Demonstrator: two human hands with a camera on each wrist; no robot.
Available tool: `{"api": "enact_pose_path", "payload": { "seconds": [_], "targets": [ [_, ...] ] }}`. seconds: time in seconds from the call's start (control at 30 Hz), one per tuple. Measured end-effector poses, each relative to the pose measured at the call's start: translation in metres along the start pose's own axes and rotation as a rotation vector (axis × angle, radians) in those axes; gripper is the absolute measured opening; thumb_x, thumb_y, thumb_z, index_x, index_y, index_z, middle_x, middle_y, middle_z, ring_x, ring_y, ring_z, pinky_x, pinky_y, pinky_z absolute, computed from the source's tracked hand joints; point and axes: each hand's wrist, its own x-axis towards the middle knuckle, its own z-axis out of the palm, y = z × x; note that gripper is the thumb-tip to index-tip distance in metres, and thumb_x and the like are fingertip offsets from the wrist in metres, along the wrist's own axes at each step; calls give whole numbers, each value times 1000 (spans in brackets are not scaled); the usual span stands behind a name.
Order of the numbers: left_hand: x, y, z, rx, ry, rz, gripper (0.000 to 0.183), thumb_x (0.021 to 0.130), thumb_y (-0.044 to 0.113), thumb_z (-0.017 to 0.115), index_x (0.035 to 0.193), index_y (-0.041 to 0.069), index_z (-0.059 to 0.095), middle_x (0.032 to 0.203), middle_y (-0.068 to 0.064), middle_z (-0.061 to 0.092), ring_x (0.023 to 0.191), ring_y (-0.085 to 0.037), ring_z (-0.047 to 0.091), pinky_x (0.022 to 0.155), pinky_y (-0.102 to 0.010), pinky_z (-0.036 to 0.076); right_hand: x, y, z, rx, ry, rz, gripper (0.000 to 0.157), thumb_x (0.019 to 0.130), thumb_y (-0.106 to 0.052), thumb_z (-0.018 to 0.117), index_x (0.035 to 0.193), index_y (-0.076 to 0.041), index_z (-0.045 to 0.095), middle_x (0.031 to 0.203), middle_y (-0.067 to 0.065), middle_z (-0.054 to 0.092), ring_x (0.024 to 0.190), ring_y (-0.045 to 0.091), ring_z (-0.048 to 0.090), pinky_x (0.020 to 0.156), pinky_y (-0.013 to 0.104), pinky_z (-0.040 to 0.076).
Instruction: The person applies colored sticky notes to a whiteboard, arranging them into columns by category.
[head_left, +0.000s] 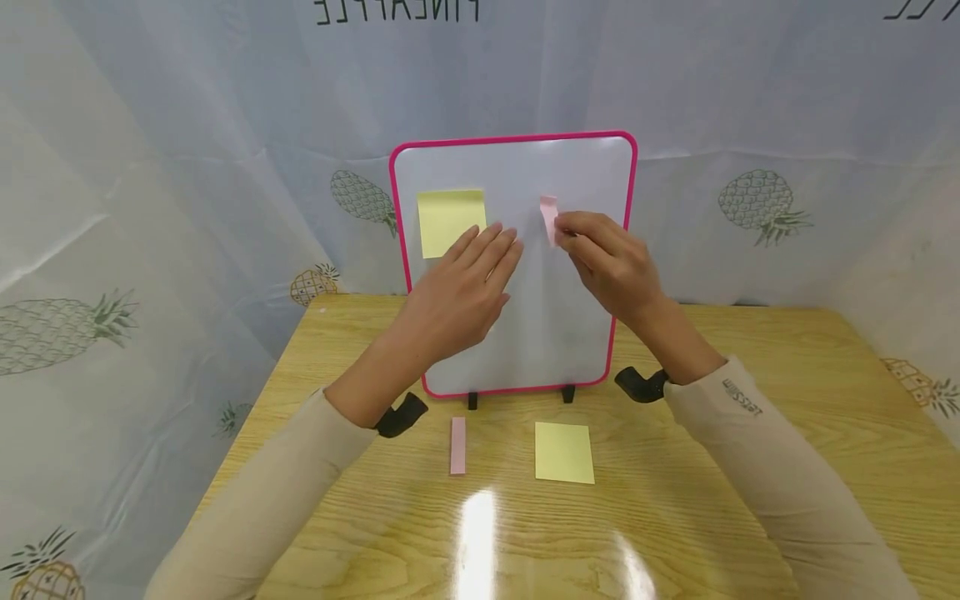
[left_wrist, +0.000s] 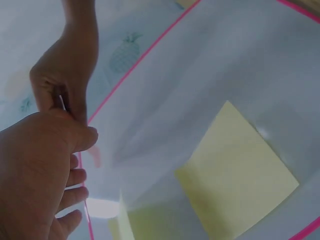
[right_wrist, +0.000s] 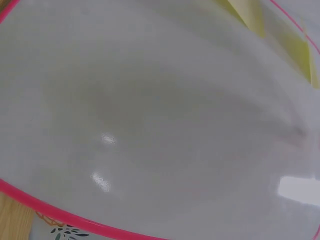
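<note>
At the upper right of a whiteboard (head_left: pixel 555 325), my right hand (head_left: pixel 618 262) pinches the lower part of a narrow pink sticky note (head_left: pixel 548 208); its top lies against the board. My left hand (head_left: pixel 465 292) is held before the board with fingers extended, beside and below a square yellow sticky note (head_left: pixel 450 221). Whether it touches the board, I cannot tell. The left wrist view has another yellow note (left_wrist: pixel 240 175) on the board, apparently behind the left hand in the head view. The right hand (left_wrist: pixel 70 70) also appears there; the right wrist view shows no fingers.
The pink-framed board stands on black feet (head_left: pixel 568 393) on a wooden table (head_left: pixel 360 500). In front of it lie a pink strip (head_left: pixel 457 446) and a yellow square note (head_left: pixel 564 452). A pineapple-print curtain (head_left: pixel 247 125) hangs behind.
</note>
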Motion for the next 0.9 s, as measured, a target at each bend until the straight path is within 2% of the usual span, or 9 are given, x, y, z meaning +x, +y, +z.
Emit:
{"api": "enact_pose_path", "payload": {
  "seconds": [0.33, 0.5, 0.9],
  "targets": [
    [28, -7, 3, 79, -102, -13, 55, 98, 23, 49, 143, -4, 38, 146, -17, 40, 137, -31, 32, 115, -39, 14, -2, 3, 2, -19, -28, -21, 34, 66, 15, 78, 97, 6, 65, 103, 19, 65, 94, 34, 65, 81, 44, 54],
    [35, -10, 7, 80, -153, -14, 54, 98, 21, 46, 145, -3, 34, 149, -17, 36, 139, -31, 29, 115, -40, 13, -2, 4, 4, -18, -27, -19, 32, 68, 15, 77, 96, 6, 65, 104, 19, 66, 94, 33, 65, 81, 44, 54],
    [47, -14, 9, 94, -212, -18, 58, 97, 18, 50, 147, -3, 30, 151, -17, 31, 140, -31, 26, 115, -41, 12, -1, 7, 8, -3, -43, -20, 29, 69, 15, 76, 95, 7, 65, 103, 19, 65, 96, 33, 64, 82, 43, 54]
  ]
}}
